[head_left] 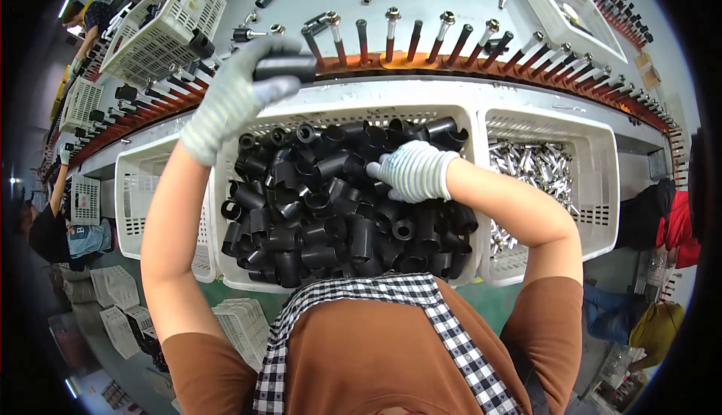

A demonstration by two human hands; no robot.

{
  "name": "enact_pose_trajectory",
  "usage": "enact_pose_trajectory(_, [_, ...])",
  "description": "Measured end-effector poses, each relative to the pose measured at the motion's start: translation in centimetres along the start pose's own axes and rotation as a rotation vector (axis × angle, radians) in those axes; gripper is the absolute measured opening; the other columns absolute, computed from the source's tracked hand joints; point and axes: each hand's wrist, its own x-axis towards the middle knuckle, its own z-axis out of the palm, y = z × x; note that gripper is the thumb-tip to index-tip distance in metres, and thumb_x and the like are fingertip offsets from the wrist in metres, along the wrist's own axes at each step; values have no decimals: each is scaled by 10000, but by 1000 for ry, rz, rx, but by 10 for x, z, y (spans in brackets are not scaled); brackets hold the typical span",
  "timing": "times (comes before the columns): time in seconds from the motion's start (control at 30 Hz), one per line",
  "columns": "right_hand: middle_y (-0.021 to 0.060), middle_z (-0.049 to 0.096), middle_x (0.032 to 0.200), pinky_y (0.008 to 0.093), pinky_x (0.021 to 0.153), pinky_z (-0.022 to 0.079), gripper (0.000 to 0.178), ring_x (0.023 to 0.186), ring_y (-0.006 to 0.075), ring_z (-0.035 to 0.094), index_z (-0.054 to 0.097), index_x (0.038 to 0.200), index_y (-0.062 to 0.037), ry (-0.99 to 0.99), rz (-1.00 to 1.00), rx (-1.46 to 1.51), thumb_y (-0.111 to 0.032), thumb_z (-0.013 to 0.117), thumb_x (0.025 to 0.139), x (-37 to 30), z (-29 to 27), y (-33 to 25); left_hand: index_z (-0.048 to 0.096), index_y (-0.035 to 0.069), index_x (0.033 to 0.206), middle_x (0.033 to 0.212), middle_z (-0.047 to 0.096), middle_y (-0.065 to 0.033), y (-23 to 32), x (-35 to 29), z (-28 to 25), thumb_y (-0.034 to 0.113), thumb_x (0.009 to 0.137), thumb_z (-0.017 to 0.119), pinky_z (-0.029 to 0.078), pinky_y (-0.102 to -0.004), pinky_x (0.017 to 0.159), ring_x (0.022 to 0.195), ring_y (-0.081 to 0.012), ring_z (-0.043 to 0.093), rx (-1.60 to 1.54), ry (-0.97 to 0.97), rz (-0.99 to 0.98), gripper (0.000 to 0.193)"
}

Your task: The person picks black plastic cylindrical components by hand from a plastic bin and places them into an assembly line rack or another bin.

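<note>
My left hand (237, 88), in a striped knit glove, is raised over the far left of the middle basket. Its fingers and thumb close round a black plastic sleeve (289, 69), held sideways near the row of upright rods. My right hand (417, 172), gloved the same way, reaches down into the white basket (226, 265) among many loose black sleeves (323, 231). Its fingers are bent against the parts there; what lies between them blends into the dark pile.
Beyond the baskets runs an orange-brown rail (414, 62) of upright rods, some topped with metal fittings. On the right, a white basket (605, 182) contains small metal parts. Another white basket (128, 189) stands left. A crate (188, 16) sits on the bench; co-workers (45, 219) are at far left.
</note>
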Motion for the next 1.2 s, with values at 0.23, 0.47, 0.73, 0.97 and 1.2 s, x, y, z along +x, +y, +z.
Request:
enact_pose_trajectory(0.23, [212,635,839,477,729,502,556,806,389,633,378,1392,-178,190,-76,392,-217,554,865,-20,-11,8,597,51,1125,992,664,-168,-17,128,11,263,827,640,486,-342,824,905,-254,638,451,-13,209,368])
enact_pose_trajectory(0.47, [199,649,868,402,728,509,366,810,348,652,559,1069,-31,1288,481,799,-339,593,875,-54,-22,95,645,52,1003,979,641,-198,-50,159,21,309,832,609,486,-427,831,940,-353,618,966,61,153,311])
enact_pose_trajectory(0.73, [201,647,825,452,714,487,362,782,365,637,622,1019,-71,1458,745,45,-404,566,889,-50,-84,195,629,62,981,980,600,-170,-63,136,4,218,809,644,481,-428,805,916,-353,585,1107,98,204,233])
enact_pose_trajectory(0.97, [223,613,994,493,778,502,228,911,404,615,589,1053,-131,1143,670,63,-299,539,907,3,-98,152,477,129,1311,1314,452,-209,-101,89,-17,162,748,709,365,-456,1018,1216,-389,431,881,626,506,611])
enact_pose_trajectory(1.2, [197,613,1011,390,773,513,617,843,325,620,503,1204,-60,1614,354,284,-310,796,722,-16,-79,174,432,66,1324,1368,403,-221,-83,-11,-12,53,770,687,357,-452,1038,1252,-386,423,865,516,515,610])
